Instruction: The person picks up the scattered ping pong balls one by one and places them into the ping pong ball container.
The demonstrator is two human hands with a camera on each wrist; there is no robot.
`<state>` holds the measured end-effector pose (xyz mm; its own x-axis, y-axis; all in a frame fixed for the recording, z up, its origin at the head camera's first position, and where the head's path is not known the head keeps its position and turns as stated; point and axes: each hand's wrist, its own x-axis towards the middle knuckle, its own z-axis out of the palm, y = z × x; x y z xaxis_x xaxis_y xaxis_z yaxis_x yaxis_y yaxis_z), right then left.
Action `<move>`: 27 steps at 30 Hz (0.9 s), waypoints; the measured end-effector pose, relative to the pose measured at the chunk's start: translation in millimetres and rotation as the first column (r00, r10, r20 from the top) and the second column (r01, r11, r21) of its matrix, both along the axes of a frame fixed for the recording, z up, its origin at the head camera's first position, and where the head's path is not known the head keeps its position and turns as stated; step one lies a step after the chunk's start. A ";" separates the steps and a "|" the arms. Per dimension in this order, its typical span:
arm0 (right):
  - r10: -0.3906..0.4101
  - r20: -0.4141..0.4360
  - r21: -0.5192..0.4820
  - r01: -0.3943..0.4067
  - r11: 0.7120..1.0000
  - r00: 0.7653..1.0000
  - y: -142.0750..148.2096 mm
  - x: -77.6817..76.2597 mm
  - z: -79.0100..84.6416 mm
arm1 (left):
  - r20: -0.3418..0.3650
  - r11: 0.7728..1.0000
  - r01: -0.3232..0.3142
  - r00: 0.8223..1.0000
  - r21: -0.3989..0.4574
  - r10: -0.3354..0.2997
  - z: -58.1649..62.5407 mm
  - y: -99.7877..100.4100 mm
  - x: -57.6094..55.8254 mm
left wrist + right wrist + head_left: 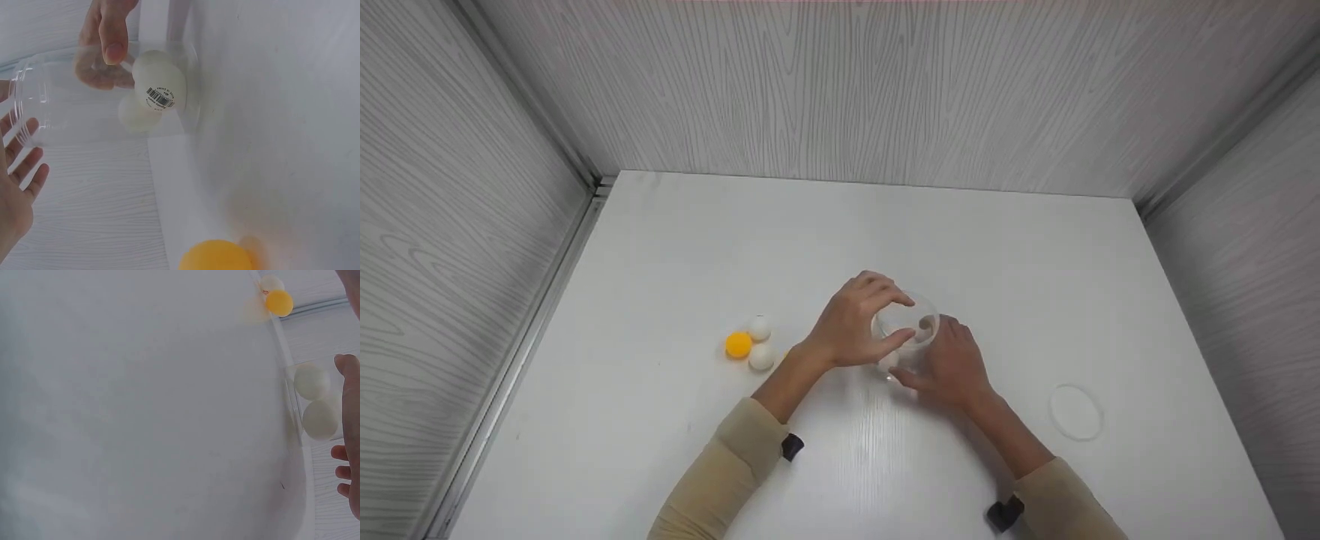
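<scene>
A clear plastic jar (84,121) stands upright on the table, with white ping-pong balls (160,84) at its bottom. One ball carries a printed barcode. My right hand (956,364) grips the jar low on its right side, thumb in front and fingers behind the wall. Around the jar's open top, my left hand (859,319) is spread, thumb and fingers apart and pinching nothing. In the left wrist view its fingertips are beside the rim; whether they touch it I cannot tell.
Left of my left forearm, an orange ping-pong ball (739,345) lies against two white balls (761,357). Another orange ball (787,354) is mostly hidden behind the left wrist. A translucent round lid or ring (1076,412) lies at the right. Grey wood-grain panels (840,97) enclose the table.
</scene>
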<state>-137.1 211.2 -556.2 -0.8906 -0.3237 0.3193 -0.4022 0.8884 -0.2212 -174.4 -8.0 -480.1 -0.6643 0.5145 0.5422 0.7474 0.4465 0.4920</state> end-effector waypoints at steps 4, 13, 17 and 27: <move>-0.004 0.004 -0.015 0.004 1.000 1.000 0.0 -0.1 0.2 | -0.002 1.000 0.015 1.000 -0.004 -0.015 0.9 -2.1 0.2; 0.005 -0.009 -0.042 -0.005 0.999 1.000 1.2 1.0 -0.7 | -0.024 0.998 0.024 0.999 -0.054 -0.026 6.1 -8.9 2.1; 0.001 0.000 -0.052 -0.001 0.999 1.000 1.9 -0.2 -2.2 | -0.034 0.998 0.015 0.999 -0.068 -0.017 8.0 -12.7 3.2; -0.012 0.023 -0.056 0.013 0.998 1.000 1.2 -0.7 -3.2 | -0.060 0.992 -0.014 0.998 -0.122 0.007 7.8 -27.2 5.3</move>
